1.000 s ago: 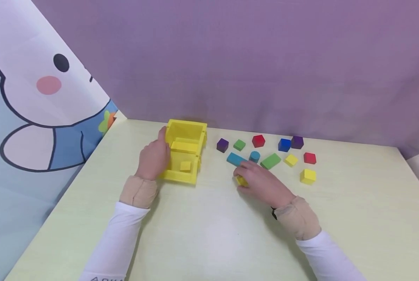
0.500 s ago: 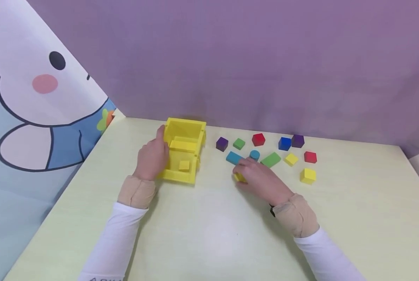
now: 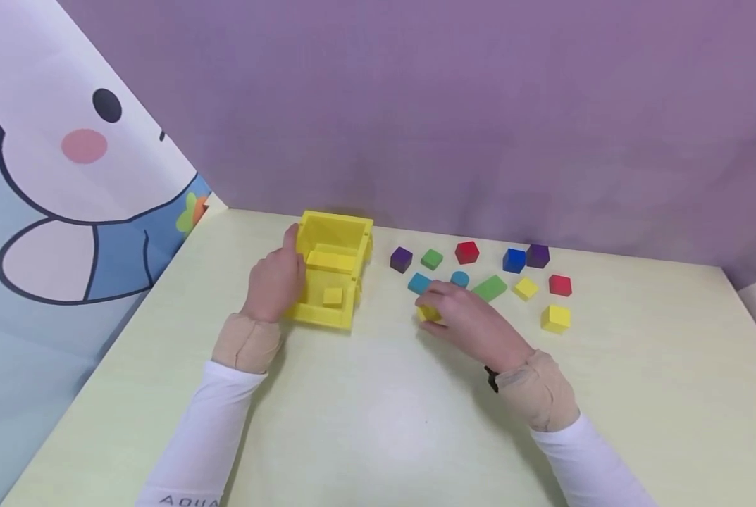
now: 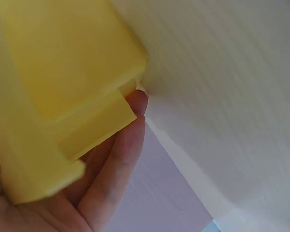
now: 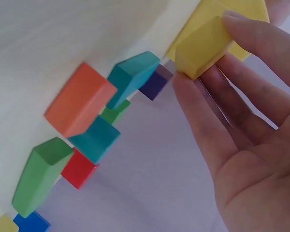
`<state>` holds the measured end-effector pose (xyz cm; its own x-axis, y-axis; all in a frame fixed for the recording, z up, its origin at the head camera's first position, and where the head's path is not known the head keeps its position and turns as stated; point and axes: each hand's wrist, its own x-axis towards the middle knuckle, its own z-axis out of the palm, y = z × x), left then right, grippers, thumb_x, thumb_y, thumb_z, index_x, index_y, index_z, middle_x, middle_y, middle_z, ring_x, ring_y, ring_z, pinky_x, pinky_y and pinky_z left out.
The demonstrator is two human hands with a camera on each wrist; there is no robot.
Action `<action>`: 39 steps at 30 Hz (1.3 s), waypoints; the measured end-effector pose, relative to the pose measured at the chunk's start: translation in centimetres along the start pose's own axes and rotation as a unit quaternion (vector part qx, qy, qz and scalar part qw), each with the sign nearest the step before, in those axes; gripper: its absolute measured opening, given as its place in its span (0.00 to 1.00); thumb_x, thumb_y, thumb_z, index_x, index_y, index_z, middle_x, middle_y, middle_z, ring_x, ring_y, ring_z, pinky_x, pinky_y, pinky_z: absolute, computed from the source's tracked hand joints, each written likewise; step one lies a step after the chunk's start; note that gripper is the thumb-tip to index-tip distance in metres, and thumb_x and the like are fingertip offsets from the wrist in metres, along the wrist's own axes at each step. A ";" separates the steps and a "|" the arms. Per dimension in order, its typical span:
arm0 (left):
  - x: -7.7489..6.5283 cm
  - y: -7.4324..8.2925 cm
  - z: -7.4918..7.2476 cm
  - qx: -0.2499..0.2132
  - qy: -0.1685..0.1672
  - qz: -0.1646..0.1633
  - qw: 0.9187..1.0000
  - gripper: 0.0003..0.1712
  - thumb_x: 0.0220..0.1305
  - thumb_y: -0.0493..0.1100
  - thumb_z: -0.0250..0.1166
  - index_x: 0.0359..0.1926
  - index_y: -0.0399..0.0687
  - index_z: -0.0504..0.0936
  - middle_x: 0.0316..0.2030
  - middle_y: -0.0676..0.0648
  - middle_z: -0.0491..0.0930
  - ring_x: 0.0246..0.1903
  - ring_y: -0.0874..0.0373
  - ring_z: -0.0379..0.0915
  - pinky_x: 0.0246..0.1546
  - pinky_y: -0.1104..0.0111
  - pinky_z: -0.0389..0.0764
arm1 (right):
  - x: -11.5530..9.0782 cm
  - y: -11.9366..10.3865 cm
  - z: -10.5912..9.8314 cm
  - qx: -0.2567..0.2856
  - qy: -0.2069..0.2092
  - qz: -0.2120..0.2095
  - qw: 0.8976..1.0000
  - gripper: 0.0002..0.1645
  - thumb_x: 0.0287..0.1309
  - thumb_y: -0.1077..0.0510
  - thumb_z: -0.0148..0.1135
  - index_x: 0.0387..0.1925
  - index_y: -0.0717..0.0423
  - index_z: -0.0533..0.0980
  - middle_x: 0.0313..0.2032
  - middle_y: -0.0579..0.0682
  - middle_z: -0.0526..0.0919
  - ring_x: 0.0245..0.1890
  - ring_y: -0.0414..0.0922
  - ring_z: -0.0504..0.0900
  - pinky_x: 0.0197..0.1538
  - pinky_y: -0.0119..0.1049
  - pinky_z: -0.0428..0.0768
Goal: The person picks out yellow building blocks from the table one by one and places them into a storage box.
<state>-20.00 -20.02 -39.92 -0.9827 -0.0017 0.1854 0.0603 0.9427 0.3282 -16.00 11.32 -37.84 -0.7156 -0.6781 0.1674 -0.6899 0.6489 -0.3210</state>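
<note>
My left hand (image 3: 275,283) grips the left side of a yellow plastic box (image 3: 320,318), its fingers curled against the outside of the box wall (image 4: 77,58) in the left wrist view. Inside the box lies a small yellow block (image 3: 332,297). Between thumb and fingers, my right hand (image 3: 473,325) pinches a yellow rectangular block (image 5: 205,46), which shows only partly under the fingers in the head view. Just beyond that hand lie a teal block (image 3: 418,283) and a teal cylinder (image 3: 459,279). An orange block (image 5: 79,101), hidden in the head view, stands near it.
Several coloured blocks spread toward the right: a purple cube (image 3: 401,260), a red block (image 3: 467,252), a long green block (image 3: 490,288), a blue cube (image 3: 513,260) and a yellow cube (image 3: 555,319). A purple cloth (image 3: 479,127) hangs behind the pale table (image 3: 365,422).
My right hand has shifted slightly left with the yellow block, covering more of the teal block. The left hand stays on the box.
</note>
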 end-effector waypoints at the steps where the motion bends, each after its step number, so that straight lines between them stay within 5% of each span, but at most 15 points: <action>1: 0.0 0.0 0.0 0.001 -0.001 0.001 1.000 0.31 0.67 0.44 0.41 0.69 0.45 0.48 0.24 0.37 0.74 0.18 0.43 0.70 0.20 0.52 0.70 | 0.0 0.0 -0.1 0.001 0.002 0.000 1.000 0.17 0.46 0.56 0.67 0.41 0.54 0.79 0.38 0.44 0.77 0.37 0.39 0.76 0.43 0.29 0.75; 13: -0.5 -0.2 0.8 0.001 -0.003 -0.001 1.000 0.30 0.67 0.43 0.41 0.69 0.45 0.48 0.24 0.37 0.74 0.18 0.44 0.69 0.20 0.52 0.70 | 0.2 -0.6 -0.2 0.000 0.024 -0.013 1.000 0.14 0.47 0.55 0.67 0.39 0.52 0.79 0.37 0.43 0.76 0.36 0.37 0.74 0.42 0.27 0.74; 28: -0.4 -0.4 0.4 0.002 0.022 0.006 1.000 0.30 0.66 0.43 0.43 0.68 0.44 0.50 0.17 0.41 0.69 0.12 0.48 0.63 0.14 0.57 0.66 | 4.1 -2.7 -0.5 -0.045 0.058 -0.051 0.996 0.15 0.49 0.53 0.65 0.41 0.51 0.79 0.39 0.44 0.76 0.40 0.38 0.75 0.45 0.28 0.73; 39: -0.4 -0.6 0.9 -0.003 0.029 0.015 0.999 0.30 0.66 0.43 0.42 0.68 0.45 0.50 0.19 0.40 0.70 0.13 0.47 0.65 0.15 0.55 0.66 | 5.6 -3.5 -0.8 -0.017 0.101 -0.048 0.994 0.18 0.51 0.52 0.64 0.44 0.53 0.78 0.40 0.44 0.75 0.41 0.38 0.73 0.45 0.25 0.71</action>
<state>-19.85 -20.30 -40.99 -0.9685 0.0079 0.2487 0.0917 0.9405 0.3271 -17.68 5.55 -35.03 -0.6517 -0.6559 0.3808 -0.7565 0.5984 -0.2638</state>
